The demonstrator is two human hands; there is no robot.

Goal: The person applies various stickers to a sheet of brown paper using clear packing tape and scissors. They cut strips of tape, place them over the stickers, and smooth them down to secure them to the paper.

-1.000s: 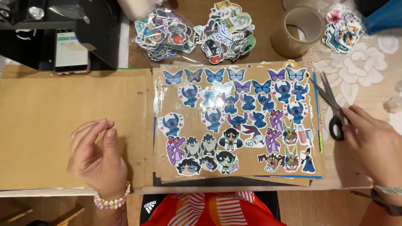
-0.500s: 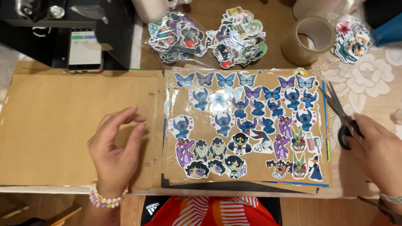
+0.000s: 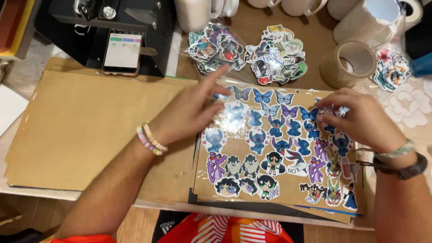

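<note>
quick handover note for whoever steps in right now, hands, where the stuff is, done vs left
Left hand: open, fingers spread, resting on the upper left of the brown cardboard sheet covered with cartoon stickers.
Right hand: fingertips pinching at a blue sticker near the sheet's upper right; black-handled scissors lie under that wrist.
Sheet lies on a stack of plain brown sheets; two heaps of loose stickers and a tape roll sit behind it.
Done: the sheet is full of stickers.
Left: cannot tell.

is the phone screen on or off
On: the phone at the top left, propped on the black machine, shows a lit white screen with coloured bars.
</note>
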